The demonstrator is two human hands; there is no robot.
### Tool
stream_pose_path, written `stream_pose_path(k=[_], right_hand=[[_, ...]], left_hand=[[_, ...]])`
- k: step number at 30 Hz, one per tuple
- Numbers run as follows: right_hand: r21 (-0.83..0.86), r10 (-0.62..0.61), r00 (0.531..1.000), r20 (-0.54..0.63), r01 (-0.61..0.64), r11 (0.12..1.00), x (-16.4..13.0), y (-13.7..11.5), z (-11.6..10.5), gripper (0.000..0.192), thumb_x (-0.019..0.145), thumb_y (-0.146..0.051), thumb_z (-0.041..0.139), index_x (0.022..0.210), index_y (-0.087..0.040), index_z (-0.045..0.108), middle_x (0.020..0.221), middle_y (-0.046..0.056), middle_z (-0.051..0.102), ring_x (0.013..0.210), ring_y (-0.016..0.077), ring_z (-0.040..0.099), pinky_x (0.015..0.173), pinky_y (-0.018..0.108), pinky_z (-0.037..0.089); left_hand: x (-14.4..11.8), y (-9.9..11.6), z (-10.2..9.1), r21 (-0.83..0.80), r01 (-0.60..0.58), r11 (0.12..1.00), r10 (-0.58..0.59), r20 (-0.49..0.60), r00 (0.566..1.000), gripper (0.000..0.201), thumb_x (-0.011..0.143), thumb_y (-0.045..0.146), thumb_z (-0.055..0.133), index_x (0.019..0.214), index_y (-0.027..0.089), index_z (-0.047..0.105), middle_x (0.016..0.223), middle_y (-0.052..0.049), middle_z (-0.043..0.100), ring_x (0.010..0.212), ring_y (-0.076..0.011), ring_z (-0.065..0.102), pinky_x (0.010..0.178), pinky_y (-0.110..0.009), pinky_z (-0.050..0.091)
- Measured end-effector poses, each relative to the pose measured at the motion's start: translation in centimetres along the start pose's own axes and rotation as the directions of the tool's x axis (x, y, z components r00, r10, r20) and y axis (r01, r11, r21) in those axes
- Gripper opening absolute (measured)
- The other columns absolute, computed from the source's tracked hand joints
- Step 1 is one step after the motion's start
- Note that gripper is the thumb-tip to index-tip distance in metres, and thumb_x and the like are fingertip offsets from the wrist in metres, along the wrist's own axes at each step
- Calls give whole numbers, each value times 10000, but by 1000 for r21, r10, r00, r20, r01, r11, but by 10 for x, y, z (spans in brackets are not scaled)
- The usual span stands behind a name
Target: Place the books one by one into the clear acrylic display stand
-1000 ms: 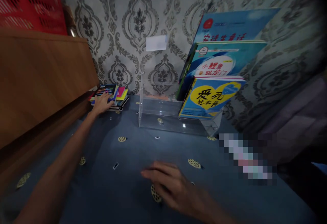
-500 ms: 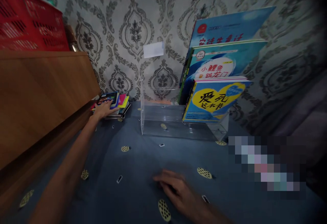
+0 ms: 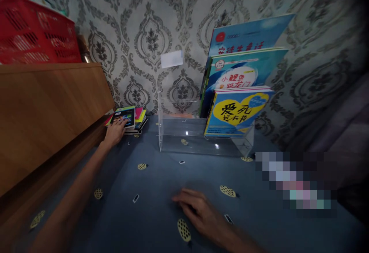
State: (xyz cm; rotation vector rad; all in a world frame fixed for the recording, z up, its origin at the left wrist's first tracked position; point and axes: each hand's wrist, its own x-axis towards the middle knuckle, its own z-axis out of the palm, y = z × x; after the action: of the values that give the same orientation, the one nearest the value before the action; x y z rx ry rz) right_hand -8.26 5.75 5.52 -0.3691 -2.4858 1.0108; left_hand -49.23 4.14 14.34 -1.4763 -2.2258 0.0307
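Observation:
My left hand (image 3: 115, 132) is at the near edge of a dark-covered book (image 3: 127, 115), on top of a stack of books (image 3: 140, 125). Its fingers lie over the cover and its thumb is mostly hidden at the near edge. Pink and yellow covers peek out beneath. My right hand (image 3: 198, 212) rests on the blue cloth with loosely bent, parted fingers and holds nothing. A clear acrylic book rack (image 3: 184, 145) stands ahead of it. On the rack's right side lean a blue-and-yellow book (image 3: 238, 114), a teal book (image 3: 259, 62) and a taller blue book (image 3: 250, 28).
A wooden cabinet (image 3: 52, 110) runs along the left and bears a red basket (image 3: 37, 30). Pineapple prints dot the blue cloth (image 3: 155, 191). Behind the rack is a patterned wall (image 3: 127, 45). A blurred-out patch (image 3: 291, 180) covers something at the right.
The dark book has shifted slightly toward me and more of its cover shows. My left hand has drawn back to its near edge. My right hand has stayed about where it was.

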Motion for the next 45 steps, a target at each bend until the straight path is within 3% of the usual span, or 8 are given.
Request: stream_pose_path(k=[6,15,20,25,30,33,40,45], right_hand=[[-15,-8,1000,25,9,1000,-1,6,2,347,973,-186,431,1135,-207,737,965,89,746,965,208,699,897,349,561],[31,-36,999,13,36,999,1,-1,-2,351,957,-145,421,1093,-209,738,907,74,733,892,197,693,839,325,560],[50,-59,998,8,58,997,0,-1,-2,344,953,-142,421,1067,-198,741,884,72,720,808,183,682,768,316,568],[26,-86,989,-121,90,996,0,7,2,313,961,-158,451,1096,-208,729,963,86,741,943,213,700,851,358,577],[5,-190,950,-249,197,980,2,5,-1,278,983,-185,469,1142,-226,694,1041,88,736,991,213,689,878,378,579],[-53,-248,930,-271,243,969,1,2,-5,246,983,-194,502,1149,-220,683,1123,100,729,1047,218,679,926,413,564],[-148,-322,934,-154,300,942,-4,-2,-8,267,986,-193,505,1197,-200,669,1213,110,723,1175,234,649,1035,466,518],[-272,-197,980,14,193,943,-2,3,-7,386,1003,-266,508,1377,-190,574,1444,127,589,1386,232,501,1186,483,380]], left_hand=[[-28,22,-11,70,-58,996,56,25,998,493,990,120,353,1463,128,492,1443,-207,555,1274,-332,576,1010,-464,478],[-107,87,-21,289,-206,935,154,191,969,556,923,-12,380,1465,59,479,1402,-272,561,1206,-373,622,935,-468,543],[-148,117,-25,209,-301,931,227,313,922,550,893,-27,456,1428,76,526,1315,-286,619,1071,-339,704,844,-429,590],[-176,142,-32,197,-366,909,301,296,907,509,885,5,514,1387,66,569,1259,-314,639,969,-339,735,749,-414,614],[-211,162,-43,96,-468,878,431,261,863,526,919,59,517,1442,118,526,1307,-276,634,1076,-358,704,756,-397,617],[-228,169,-60,-16,-566,824,553,242,797,564,929,102,541,1486,110,459,1386,-271,580,1200,-369,642,841,-426,600],[-199,159,-80,-465,-756,460,854,-2,520,470,983,185,512,1453,182,493,1456,-104,574,1411,-290,459,1125,-436,434],[-157,148,-51,-632,-666,396,846,-31,533,638,905,14,466,1470,310,479,1515,-37,519,1476,-197,375,1243,-500,235]])
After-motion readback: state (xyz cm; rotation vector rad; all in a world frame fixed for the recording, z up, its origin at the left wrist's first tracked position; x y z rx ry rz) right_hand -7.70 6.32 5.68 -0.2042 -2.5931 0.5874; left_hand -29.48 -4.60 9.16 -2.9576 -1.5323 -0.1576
